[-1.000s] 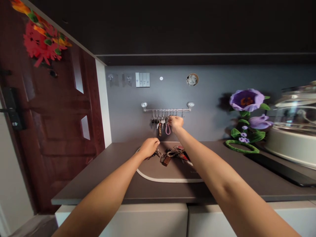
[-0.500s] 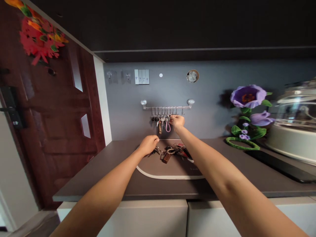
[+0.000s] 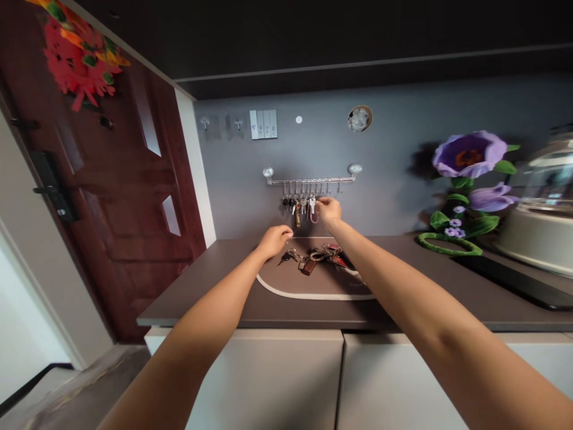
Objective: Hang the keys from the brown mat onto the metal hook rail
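One right hand (image 3: 327, 210) is working at silver metal keys (image 3: 312, 203) and a looped pink strap (image 3: 314, 221) (pinch unclear), needing steadiness against swinging; the left hand (image 3: 274, 240) is hovering half-curled, grip unclear

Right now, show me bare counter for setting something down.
Free: the counter left of the mat, toward the door, and a patch between right forearm and purple flower. Crowded: mid-mat, under keys, and the right end, around the black slab.
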`<state>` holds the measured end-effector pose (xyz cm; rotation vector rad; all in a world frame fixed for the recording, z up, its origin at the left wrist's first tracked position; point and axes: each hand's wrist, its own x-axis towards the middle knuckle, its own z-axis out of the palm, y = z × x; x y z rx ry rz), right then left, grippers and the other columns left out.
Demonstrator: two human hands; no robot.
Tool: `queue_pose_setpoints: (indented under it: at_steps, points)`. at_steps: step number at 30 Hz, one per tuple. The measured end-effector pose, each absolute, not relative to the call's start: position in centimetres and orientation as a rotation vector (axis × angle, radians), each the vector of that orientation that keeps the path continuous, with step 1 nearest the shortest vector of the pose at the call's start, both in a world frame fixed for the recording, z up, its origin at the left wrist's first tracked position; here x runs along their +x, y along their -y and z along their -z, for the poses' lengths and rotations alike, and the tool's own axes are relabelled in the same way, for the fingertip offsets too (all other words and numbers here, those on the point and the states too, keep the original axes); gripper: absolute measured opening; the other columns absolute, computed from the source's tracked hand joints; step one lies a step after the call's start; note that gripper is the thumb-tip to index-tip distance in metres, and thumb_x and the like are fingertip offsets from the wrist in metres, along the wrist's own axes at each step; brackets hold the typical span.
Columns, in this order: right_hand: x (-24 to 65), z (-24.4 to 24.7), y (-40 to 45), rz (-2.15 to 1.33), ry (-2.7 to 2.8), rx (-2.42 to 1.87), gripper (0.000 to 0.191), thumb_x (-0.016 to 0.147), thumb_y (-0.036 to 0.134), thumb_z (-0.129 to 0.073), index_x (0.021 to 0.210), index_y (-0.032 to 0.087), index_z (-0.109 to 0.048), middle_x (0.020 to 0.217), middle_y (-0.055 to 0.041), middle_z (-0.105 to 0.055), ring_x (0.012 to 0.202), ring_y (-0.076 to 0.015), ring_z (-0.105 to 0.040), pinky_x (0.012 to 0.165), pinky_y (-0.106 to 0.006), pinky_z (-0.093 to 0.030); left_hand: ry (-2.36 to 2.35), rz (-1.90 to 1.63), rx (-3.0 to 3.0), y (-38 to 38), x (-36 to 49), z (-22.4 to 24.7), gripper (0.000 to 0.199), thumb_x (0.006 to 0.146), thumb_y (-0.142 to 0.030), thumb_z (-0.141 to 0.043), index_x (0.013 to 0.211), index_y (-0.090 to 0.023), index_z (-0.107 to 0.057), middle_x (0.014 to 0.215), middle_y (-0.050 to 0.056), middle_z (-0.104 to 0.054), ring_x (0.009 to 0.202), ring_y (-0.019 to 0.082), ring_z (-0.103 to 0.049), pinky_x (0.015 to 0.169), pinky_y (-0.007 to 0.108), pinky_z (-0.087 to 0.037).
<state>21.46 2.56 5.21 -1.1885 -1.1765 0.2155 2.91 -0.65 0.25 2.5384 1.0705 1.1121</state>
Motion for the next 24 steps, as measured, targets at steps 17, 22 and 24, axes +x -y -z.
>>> queue_pose_setpoints:
  at_steps: [17,22,24]
  points:
    - [19.7,0.0,5.7,0.108,2.118,-1.322,0.018,0.075,0.017,-0.052,0.088,0.017,-0.064,0.087,-0.0047,-0.066,0.078,-0.0143,-0.059,0.073,-0.024,-0.042,-0.939,-0.773,2.655,0.6,1.9,-0.2,0.023,0.075,-0.022,-0.050,0.092,-0.015,-0.064,0.092,0.005,-0.066,0.082,0.016,-0.057,0.075,0.024,-0.040]
    - [19.6,0.1,5.1,0.188,2.174,-1.344,0.021,0.078,0.019,-0.048,0.090,0.016,-0.065,0.088,-0.0056,-0.066,0.078,-0.0145,-0.058,0.071,-0.022,-0.040,-0.915,-0.678,2.723,0.6,2.0,0.0,0.021,0.074,-0.024,-0.053,0.089,-0.016,-0.066,0.088,0.003,-0.066,0.079,0.014,-0.057,0.073,0.022,-0.039]
    - [19.5,0.2,4.8,0.188,2.175,-1.363,0.021,0.078,0.020,-0.048,0.089,0.016,-0.065,0.085,-0.0054,-0.066,0.075,-0.0141,-0.058,0.070,-0.022,-0.039,-0.936,-0.665,2.742,0.7,2.0,0.0,0.019,0.074,-0.024,-0.053,0.085,-0.015,-0.066,0.084,0.003,-0.067,0.076,0.013,-0.057,0.071,0.022,-0.039]
